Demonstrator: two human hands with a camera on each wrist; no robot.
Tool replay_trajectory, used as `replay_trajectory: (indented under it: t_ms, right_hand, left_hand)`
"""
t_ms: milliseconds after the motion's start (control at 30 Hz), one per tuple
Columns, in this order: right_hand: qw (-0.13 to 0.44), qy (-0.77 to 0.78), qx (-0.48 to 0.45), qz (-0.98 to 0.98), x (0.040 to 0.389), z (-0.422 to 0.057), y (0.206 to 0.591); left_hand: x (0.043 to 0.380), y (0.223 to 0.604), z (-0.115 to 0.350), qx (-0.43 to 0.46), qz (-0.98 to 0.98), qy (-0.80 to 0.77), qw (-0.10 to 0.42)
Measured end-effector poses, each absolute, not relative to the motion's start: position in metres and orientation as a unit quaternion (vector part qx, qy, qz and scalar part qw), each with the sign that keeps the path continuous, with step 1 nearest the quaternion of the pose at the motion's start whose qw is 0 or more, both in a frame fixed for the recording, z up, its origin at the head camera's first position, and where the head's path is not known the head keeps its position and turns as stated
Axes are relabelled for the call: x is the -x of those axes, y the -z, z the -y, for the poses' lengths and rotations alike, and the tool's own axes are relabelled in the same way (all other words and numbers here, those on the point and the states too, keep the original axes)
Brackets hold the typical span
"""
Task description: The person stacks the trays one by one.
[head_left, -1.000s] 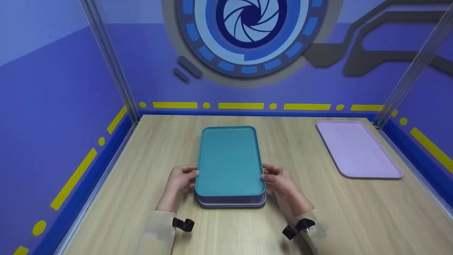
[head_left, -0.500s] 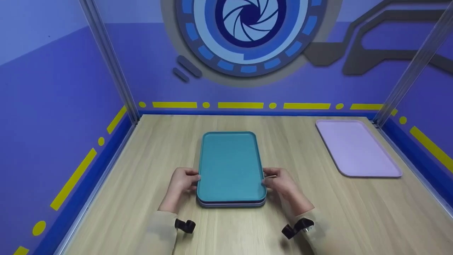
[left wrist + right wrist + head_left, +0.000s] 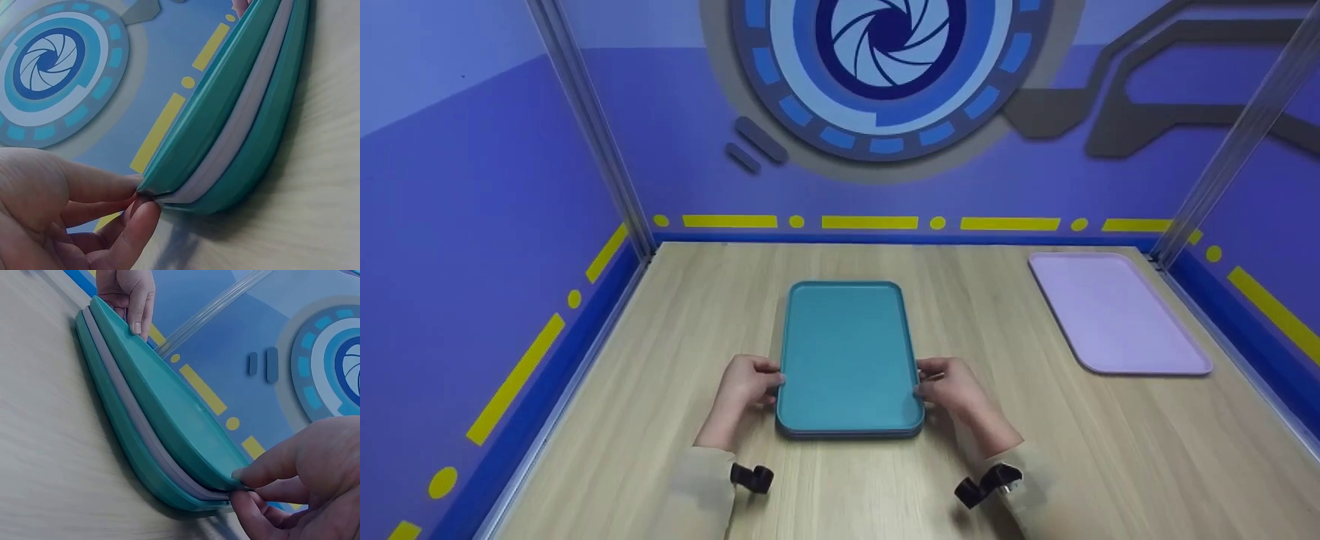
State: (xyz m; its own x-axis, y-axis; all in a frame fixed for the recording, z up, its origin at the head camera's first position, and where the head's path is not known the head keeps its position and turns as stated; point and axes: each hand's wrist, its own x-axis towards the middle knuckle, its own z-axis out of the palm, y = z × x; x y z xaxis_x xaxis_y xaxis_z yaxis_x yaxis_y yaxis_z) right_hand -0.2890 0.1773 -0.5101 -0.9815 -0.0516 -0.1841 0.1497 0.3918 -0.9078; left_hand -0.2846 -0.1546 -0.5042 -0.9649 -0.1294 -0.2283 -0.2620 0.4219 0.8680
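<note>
A teal tray (image 3: 849,352) lies on top of a stack in the middle of the table. Under it the left wrist view shows a lilac tray (image 3: 225,149), with another teal tray (image 3: 264,146) at the bottom. The left hand (image 3: 746,381) pinches the top tray's left rim between thumb and fingers, low along that side. Opposite it, the right hand (image 3: 952,384) pinches the right rim the same way. Both hands' fingertips are partly hidden beneath the rim. In the right wrist view the top tray sits close against the lilac one.
A separate lilac tray (image 3: 1121,313) lies flat at the table's back right. Blue walls (image 3: 495,247) enclose the wooden table (image 3: 645,375) on the left, back and right. Each wrist wears a black strap camera mount (image 3: 751,478).
The top teal tray has come down and slightly toward the person, onto the lilac tray, closing the gap between them. Both hands moved down with it, keeping hold of its rim.
</note>
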Motion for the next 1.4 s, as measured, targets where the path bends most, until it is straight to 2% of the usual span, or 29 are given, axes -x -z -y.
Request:
replay_trajectory:
  t_ms: [400,667,1033,1400]
  right_hand:
    - [0.095,0.527,-0.019,-0.844,0.288,-0.177,0.510]
    - [0.122,0.540,-0.035,-0.832,0.288,-0.178,0.509]
    - [0.124,0.569,-0.030,-0.812,0.289,-0.181,0.513]
    - [0.164,0.591,0.002,-0.789,0.297,-0.194,0.518]
  left_hand:
    - [0.284,0.507,0.157,0.107,-0.840,-0.527,0.072]
    - [0.288,0.514,0.160,0.087,-0.784,-0.608,0.091]
    - [0.290,0.522,0.165,0.103,-0.739,-0.657,0.110]
    - [0.292,0.526,0.167,0.109,-0.713,-0.683,0.112]
